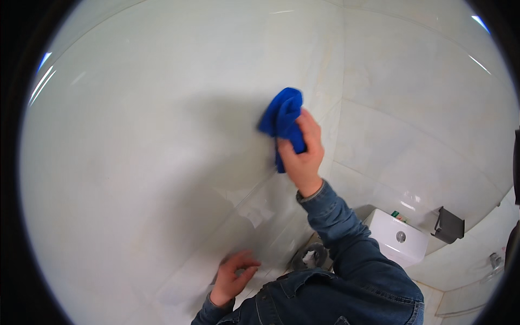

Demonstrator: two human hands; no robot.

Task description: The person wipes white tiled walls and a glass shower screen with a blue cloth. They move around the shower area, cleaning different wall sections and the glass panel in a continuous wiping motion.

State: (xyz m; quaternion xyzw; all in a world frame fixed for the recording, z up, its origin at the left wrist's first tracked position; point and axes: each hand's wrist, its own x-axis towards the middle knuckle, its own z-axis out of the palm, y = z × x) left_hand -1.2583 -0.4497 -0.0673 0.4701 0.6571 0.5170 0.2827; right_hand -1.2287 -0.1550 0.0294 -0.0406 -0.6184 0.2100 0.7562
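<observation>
A bunched blue cloth (284,113) is gripped in my right hand (306,158), the arm raised up and forward. The cloth lies against or very close to the pale glossy tiled wall (142,142), just left of the room's corner. Lower down, my left hand (235,274) is near the same wall with its fingers curved and apart, holding nothing visible. I cannot tell whether its fingertips touch the tiles. Shadows of both arms fall on the wall.
At the lower right stands a white toilet cistern (394,248) with a round flush button (401,237). A dark toilet-paper holder (449,225) is fixed to the right wall. Below my right arm sits a bin with a dark liner (302,260). A metal fitting (495,260) shows at far right.
</observation>
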